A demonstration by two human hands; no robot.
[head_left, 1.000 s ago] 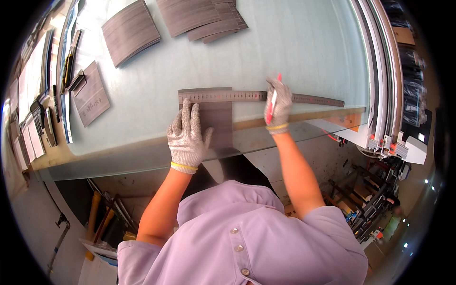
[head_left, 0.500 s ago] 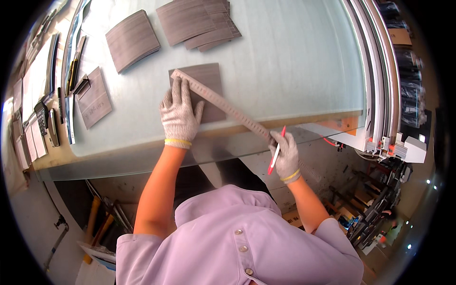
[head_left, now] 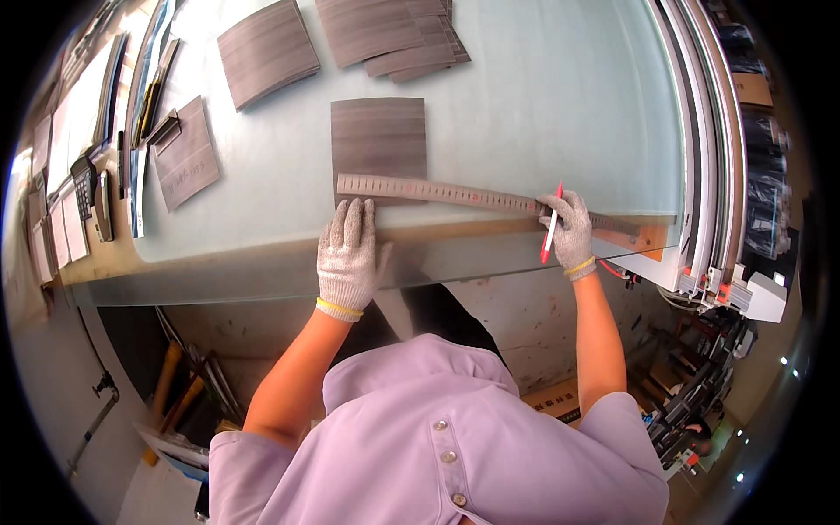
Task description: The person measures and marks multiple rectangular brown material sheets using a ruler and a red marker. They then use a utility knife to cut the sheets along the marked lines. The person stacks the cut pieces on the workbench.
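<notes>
A square grey-brown sheet [head_left: 378,138] with fine streaks lies near the front edge of the glass-topped table [head_left: 542,105]. Across its lower part rests a long metal ruler [head_left: 437,190], tilted slightly down to the right. My left hand [head_left: 347,258], in a knitted glove with a yellow cuff band, has its fingers stretched out, tips at the sheet's near edge just below the ruler. My gloved right hand [head_left: 573,232] grips the ruler toward its right part. A white pen with red ends [head_left: 551,229] is held in those same fingers.
Behind the sheet are a stack of similar sheets [head_left: 268,54] and a fanned pile [head_left: 385,31]. A sheet with handwriting [head_left: 187,157] carries a small dark clip-like piece. Knives [head_left: 150,101] and a calculator [head_left: 84,184] lie left. A metal rail [head_left: 713,131] bounds the right.
The ruler has swung from a steep diagonal to nearly level across the sheet's lower part. My left hand has come off the ruler, nearer to me; my right hand moved right and away.
</notes>
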